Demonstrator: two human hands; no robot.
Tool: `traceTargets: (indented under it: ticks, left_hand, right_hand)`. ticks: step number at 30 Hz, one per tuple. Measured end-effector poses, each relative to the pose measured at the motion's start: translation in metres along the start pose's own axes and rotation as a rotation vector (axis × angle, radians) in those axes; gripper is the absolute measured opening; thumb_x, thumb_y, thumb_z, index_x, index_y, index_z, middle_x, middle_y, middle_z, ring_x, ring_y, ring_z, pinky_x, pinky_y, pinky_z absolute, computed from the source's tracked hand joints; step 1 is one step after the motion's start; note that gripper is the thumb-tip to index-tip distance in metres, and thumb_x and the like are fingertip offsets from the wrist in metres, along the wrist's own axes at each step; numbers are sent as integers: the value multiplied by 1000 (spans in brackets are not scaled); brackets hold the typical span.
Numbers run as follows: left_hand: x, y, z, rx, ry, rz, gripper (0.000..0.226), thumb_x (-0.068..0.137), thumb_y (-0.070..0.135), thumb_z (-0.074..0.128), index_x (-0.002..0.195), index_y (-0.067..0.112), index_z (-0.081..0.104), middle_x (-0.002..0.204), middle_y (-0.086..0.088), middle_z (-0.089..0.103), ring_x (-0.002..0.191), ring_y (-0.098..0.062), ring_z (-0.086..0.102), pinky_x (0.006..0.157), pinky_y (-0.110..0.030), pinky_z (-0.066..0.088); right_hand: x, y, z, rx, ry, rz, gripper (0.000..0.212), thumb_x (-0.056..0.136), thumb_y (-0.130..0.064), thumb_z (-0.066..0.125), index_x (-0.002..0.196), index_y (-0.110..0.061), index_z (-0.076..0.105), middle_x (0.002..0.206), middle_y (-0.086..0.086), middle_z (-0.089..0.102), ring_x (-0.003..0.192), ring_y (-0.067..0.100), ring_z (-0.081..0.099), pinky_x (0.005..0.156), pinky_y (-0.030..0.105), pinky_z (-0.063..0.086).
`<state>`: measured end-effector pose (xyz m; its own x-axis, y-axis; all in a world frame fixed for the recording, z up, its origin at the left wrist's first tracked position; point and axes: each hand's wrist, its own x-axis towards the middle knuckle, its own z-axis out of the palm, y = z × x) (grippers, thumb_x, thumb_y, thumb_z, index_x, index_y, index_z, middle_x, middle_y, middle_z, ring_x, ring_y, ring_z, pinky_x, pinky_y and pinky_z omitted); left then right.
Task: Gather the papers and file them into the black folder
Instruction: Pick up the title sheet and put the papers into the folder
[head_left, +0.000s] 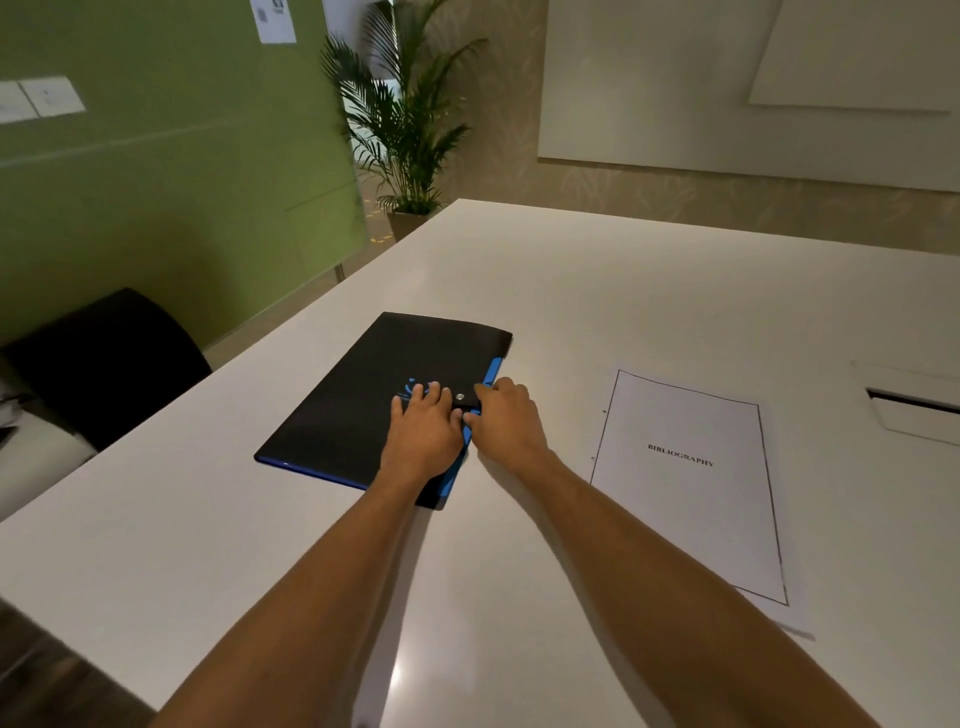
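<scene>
The black folder (363, 395), edged in blue, lies closed on the white table (571, 291) in the middle of the view. My left hand (422, 431) rests flat on its cover beside the metal snap button (460, 397). My right hand (506, 418) grips the folder's snap tab and blue right edge with its fingertips. To the right lie the papers (685, 483), a flat stack whose top sheet reads "BIBLIOGRAPHY", apart from both hands.
A black chair (104, 364) stands at the table's left side. A slot or cable opening (914, 402) sits in the tabletop at far right. A potted palm (405, 130) and a green wall lie beyond the table's far corner.
</scene>
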<state>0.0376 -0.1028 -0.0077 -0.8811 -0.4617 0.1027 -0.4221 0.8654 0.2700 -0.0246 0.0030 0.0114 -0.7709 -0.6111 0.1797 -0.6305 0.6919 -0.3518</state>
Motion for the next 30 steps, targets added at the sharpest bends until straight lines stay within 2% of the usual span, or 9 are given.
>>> traceTargets:
  ticks: [5,9,15,19,24,27,30]
  left_hand:
    - [-2,4,4,-41,-23,39,51,102,32,24,147,11,33,158,-10,26,148,-28,14,118,-49,6]
    - [0,9,8,-78,-9,30,48,102,31,26,144,11,38,157,-11,28,148,-27,15,119,-49,6]
    - [-2,14,7,-69,5,28,48,101,24,29,147,10,32,157,-11,27,148,-27,14,119,-49,6]
    - [-2,12,7,-36,-27,41,55,99,28,34,150,10,24,159,-12,23,148,-27,12,120,-49,5]
    - [-3,11,7,-11,-56,50,57,100,32,33,151,11,19,159,-12,21,149,-27,10,120,-49,5]
    - [-4,14,5,-54,-23,35,53,102,34,25,149,10,27,158,-11,25,148,-25,14,120,-49,6]
    - [-5,14,5,-84,-18,27,60,99,46,26,147,9,32,158,-10,26,148,-24,14,120,-47,3]
  right_hand:
    - [12,2,6,-73,-42,18,28,101,-33,49,122,-18,60,130,11,52,114,29,50,94,42,48]
    - [18,10,0,-163,-61,-26,27,98,-35,55,118,-19,62,126,9,54,114,27,49,92,41,45]
    - [23,3,-11,-378,-79,-185,23,100,-26,56,115,-10,63,118,12,63,110,27,58,87,34,50]
    - [17,0,-7,-513,-88,-313,28,98,-23,59,121,-7,60,121,14,65,114,29,59,91,36,50]
    - [15,-4,-8,-483,-73,-334,35,98,-24,59,127,-6,55,124,13,64,114,29,61,92,37,52]
    - [15,-2,-13,-355,-43,-206,28,100,-22,56,121,-3,53,115,16,66,100,29,67,82,35,54]
    - [19,0,-19,-199,-19,-66,30,99,-21,57,123,-5,48,109,15,67,92,27,68,80,33,54]
